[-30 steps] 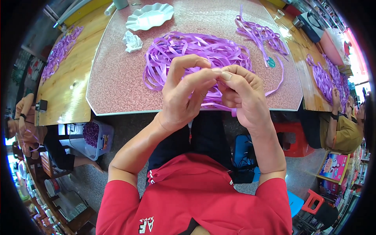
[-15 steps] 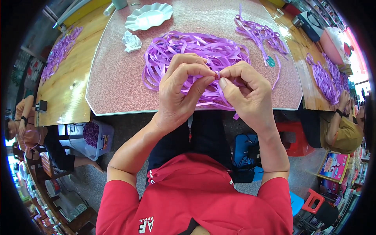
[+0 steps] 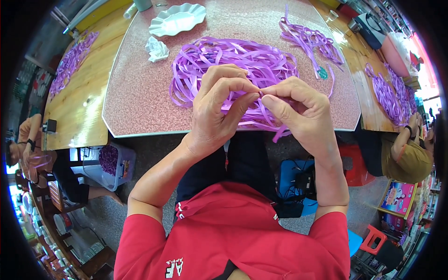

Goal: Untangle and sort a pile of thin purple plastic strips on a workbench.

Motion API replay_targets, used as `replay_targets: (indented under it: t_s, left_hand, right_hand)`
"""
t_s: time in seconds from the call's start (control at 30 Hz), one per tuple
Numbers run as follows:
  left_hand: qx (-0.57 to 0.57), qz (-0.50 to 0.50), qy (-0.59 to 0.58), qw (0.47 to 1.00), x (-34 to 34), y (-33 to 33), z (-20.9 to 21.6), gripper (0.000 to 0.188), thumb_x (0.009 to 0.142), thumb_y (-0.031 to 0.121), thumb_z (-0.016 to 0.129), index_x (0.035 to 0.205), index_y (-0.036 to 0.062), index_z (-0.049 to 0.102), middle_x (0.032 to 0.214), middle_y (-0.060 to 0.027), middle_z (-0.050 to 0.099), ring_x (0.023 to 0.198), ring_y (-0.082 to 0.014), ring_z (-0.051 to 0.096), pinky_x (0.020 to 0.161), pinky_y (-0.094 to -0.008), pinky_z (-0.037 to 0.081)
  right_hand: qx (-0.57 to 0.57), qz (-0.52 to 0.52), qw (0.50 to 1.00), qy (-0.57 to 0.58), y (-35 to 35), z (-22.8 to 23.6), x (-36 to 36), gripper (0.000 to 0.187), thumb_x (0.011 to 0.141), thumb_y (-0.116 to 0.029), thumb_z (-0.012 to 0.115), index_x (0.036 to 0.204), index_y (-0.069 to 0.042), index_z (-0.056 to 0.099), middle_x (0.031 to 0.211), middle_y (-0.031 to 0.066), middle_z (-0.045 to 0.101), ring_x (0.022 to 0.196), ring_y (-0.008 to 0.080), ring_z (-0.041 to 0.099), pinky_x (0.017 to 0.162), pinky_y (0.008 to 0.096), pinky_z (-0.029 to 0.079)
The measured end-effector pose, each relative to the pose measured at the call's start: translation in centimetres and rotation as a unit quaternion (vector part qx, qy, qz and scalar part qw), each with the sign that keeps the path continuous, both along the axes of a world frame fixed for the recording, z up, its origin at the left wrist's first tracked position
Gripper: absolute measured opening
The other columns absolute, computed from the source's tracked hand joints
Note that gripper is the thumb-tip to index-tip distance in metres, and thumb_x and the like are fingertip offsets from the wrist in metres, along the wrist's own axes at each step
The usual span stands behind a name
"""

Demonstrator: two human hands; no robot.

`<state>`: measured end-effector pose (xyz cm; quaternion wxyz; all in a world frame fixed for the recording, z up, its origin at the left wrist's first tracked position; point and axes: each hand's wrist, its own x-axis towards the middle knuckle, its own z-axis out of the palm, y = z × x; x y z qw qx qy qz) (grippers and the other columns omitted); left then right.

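Observation:
A big heap of purple ribbon [image 3: 238, 56] lies on the speckled pink tabletop [image 3: 140, 102]. Over its near side my left hand [image 3: 217, 100] and my right hand [image 3: 301, 109] meet fingertip to fingertip. Each pinches thumb against forefinger on a bit of purple ribbon between them; the exact spot is mostly covered by the fingers. A loose ribbon end [image 3: 281, 133] hangs below my right hand at the table's near edge.
Left of the heap are a crumpled white tissue [image 3: 157, 50] and a white scalloped dish [image 3: 177, 19]. A smaller ribbon tangle [image 3: 312, 39] lies at the far right, near a green round piece [image 3: 322, 73]. People sit at wooden side tables with more ribbon.
My right hand has shifted slightly right and turned, its fingers straighter. The loose ribbon end below it has swung out further. My left hand has barely moved.

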<state>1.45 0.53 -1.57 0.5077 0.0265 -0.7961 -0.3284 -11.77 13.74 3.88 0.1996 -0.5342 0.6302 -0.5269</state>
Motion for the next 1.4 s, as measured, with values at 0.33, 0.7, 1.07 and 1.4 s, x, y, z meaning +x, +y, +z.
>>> replay_targets:
  t_s: [0.33, 0.7, 1.07, 1.4]
  left_hand:
    - [-0.041, 0.018, 0.005, 0.999, 0.1, 0.2, 0.0, 0.019, 0.080, -0.001, 0.073, 0.095, 0.0024, 0.061, 0.095, -0.0112, 0.060, 0.098, -0.0282, 0.061, 0.086, -0.0384, 0.051]
    - [-0.044, 0.024, -0.043, 0.998, 0.3, 0.2, 1.3, 0.039, 0.077, 0.014, 0.077, 0.111, 0.0061, 0.060, 0.107, -0.0107, 0.059, 0.111, -0.0310, 0.053, 0.095, -0.0429, 0.041]
    - [-0.203, -0.154, -0.194, 0.947, 1.6, -1.2, 3.6, 0.015, 0.073, 0.007, 0.070, 0.072, 0.0064, 0.054, 0.080, -0.0049, 0.055, 0.090, -0.0233, 0.059, 0.096, -0.0440, 0.040]
    - [0.089, -0.353, -0.196, 0.911, 2.4, -1.2, 1.7, 0.017, 0.084, 0.010, 0.061, 0.070, 0.0018, 0.054, 0.074, -0.0090, 0.057, 0.077, -0.0261, 0.057, 0.089, -0.0452, 0.043]
  right_hand:
    - [0.092, 0.021, 0.986, -0.139, 0.1, 0.7, -0.1, 0.011, 0.091, -0.004, 0.066, 0.100, 0.002, 0.069, 0.082, -0.0038, 0.061, 0.071, -0.0001, 0.051, 0.059, 0.0152, 0.038]
    - [0.084, 0.013, 0.993, -0.077, 0.6, 0.4, -1.1, 0.011, 0.090, -0.005, 0.067, 0.096, 0.004, 0.069, 0.084, -0.0019, 0.061, 0.075, 0.0017, 0.053, 0.063, 0.0174, 0.041]
    - [0.024, 0.132, 0.987, 0.093, 1.2, 0.1, -1.9, 0.008, 0.084, -0.006, 0.072, 0.081, 0.001, 0.069, 0.072, 0.0035, 0.058, 0.065, 0.0116, 0.053, 0.058, 0.0264, 0.040]
    - [0.087, 0.182, 0.979, -0.033, 2.2, -0.2, -2.1, 0.010, 0.084, -0.009, 0.073, 0.086, 0.000, 0.070, 0.072, 0.0062, 0.060, 0.072, 0.0141, 0.058, 0.065, 0.0296, 0.044]
